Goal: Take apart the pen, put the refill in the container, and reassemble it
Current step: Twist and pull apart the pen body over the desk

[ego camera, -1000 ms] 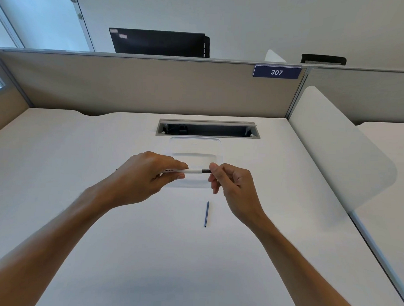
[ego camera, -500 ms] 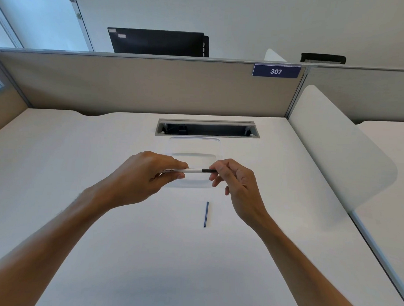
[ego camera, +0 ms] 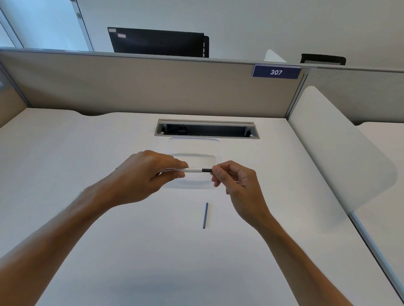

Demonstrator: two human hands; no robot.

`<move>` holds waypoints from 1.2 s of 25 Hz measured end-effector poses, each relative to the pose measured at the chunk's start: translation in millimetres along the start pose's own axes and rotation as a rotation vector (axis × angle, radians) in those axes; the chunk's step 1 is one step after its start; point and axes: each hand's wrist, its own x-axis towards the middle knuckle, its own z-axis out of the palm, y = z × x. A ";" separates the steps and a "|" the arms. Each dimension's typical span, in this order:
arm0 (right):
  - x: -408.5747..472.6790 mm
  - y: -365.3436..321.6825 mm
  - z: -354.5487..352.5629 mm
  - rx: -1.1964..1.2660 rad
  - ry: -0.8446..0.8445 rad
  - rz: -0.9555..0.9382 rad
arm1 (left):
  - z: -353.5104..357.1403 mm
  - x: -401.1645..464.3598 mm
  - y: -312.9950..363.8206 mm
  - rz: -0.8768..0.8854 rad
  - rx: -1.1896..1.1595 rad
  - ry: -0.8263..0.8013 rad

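Note:
A white pen [ego camera: 191, 170] with a black end section is held level above the desk. My left hand [ego camera: 145, 173] grips its white barrel. The thumb and fingers of my right hand [ego camera: 232, 179] pinch the black end at the pen's right. Under and behind the pen stands a clear, shallow plastic container [ego camera: 194, 148]; I see nothing inside it. A thin blue refill [ego camera: 205, 215] lies on the white desk, nearer to me than the hands, pointing away from me.
A cable slot [ego camera: 206, 129] is cut into the desk just behind the container. A beige partition [ego camera: 141, 86] closes the back, and a white curved divider [ego camera: 334, 143] stands along the right side. A black monitor [ego camera: 159, 42] shows above the partition.
My right hand's fingers have shifted on the black end of the pen, turning slightly. The left hand, the pen's place and the refill stay the same.

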 end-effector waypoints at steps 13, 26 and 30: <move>9.8 1.2 2.2 0.020 0.044 0.013 | 3.9 6.5 -2.2 0.004 -0.011 -0.003; 16.5 8.9 -2.7 0.063 0.026 0.068 | 6.7 14.8 -17.1 -0.049 -0.029 -0.037; 23.0 10.4 -0.6 0.065 0.033 0.071 | 6.8 19.7 -21.5 -0.048 -0.042 -0.036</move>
